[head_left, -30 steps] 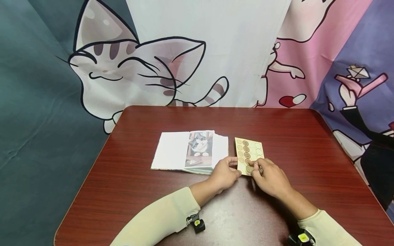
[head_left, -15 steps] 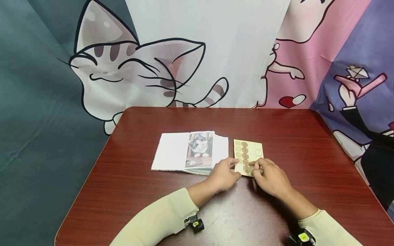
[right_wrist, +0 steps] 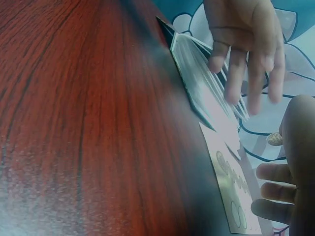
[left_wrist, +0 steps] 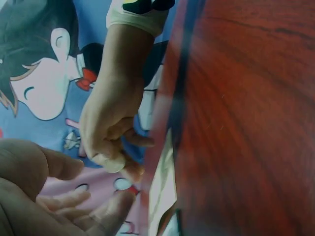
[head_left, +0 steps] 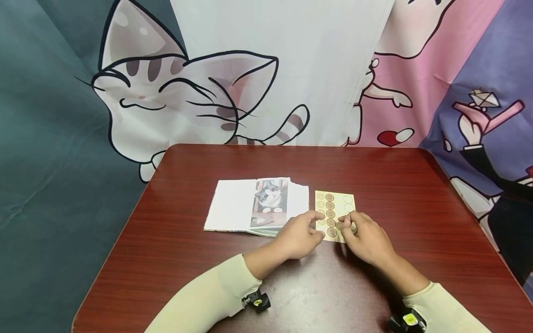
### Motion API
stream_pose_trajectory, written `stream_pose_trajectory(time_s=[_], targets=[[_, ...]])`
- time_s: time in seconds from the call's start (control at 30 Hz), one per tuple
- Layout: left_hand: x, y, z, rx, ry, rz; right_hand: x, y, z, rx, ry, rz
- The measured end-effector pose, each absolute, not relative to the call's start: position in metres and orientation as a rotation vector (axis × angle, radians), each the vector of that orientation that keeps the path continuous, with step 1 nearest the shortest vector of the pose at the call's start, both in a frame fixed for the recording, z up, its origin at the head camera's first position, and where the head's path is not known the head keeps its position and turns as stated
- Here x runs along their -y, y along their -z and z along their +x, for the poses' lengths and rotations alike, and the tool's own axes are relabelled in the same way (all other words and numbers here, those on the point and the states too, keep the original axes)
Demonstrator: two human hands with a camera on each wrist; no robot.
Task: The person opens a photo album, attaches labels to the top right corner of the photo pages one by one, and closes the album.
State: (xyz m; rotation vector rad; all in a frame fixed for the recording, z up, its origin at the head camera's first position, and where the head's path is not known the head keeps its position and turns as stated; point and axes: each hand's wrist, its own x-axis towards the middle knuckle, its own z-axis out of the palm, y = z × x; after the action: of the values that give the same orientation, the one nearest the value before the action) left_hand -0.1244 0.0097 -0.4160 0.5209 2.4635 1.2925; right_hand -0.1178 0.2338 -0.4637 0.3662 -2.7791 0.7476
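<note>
A yellow sheet of round gold stickers (head_left: 339, 203) lies on the table beside an open photo album (head_left: 233, 206). Several outlined spots in its right column look bare. My right hand (head_left: 368, 238) is over the sheet's lower right corner. In the right wrist view its fingertips pinch a small round gold sticker (right_wrist: 274, 139). My left hand (head_left: 297, 237) hovers at the sheet's left edge, thumb and fingers parted and gripping nothing. The album page shows a cat picture (head_left: 270, 201).
The reddish-brown wooden table (head_left: 187, 277) carries the album and sheet. Behind it hangs a curtain (head_left: 325, 69) with cartoon cats and figures. Each sleeve bears a small black wrist camera (head_left: 257, 301).
The sticker sheet has shifted slightly left and toward me and turned straighter. My left hand has drawn a little left, its fingers parting from the sheet. The right hand has barely moved.
</note>
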Motion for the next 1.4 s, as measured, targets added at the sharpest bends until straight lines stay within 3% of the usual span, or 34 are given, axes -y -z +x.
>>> stream_pose_trajectory(time_s=[0.43, 0.83, 1.4], targets=[[0.047, 0.401, -0.123, -2.992, -0.865, 1.067, -0.234, 0.459, -0.122, 2.785, -0.752, 0.314], [0.082, 0.424, -0.115, -2.823, -0.477, 0.952, -0.233, 0.457, -0.124, 2.769, -0.781, 0.297], [0.083, 0.439, -0.114, -2.609, -0.146, 0.876, -0.223, 0.451, -0.136, 2.787, -0.870, 0.338]])
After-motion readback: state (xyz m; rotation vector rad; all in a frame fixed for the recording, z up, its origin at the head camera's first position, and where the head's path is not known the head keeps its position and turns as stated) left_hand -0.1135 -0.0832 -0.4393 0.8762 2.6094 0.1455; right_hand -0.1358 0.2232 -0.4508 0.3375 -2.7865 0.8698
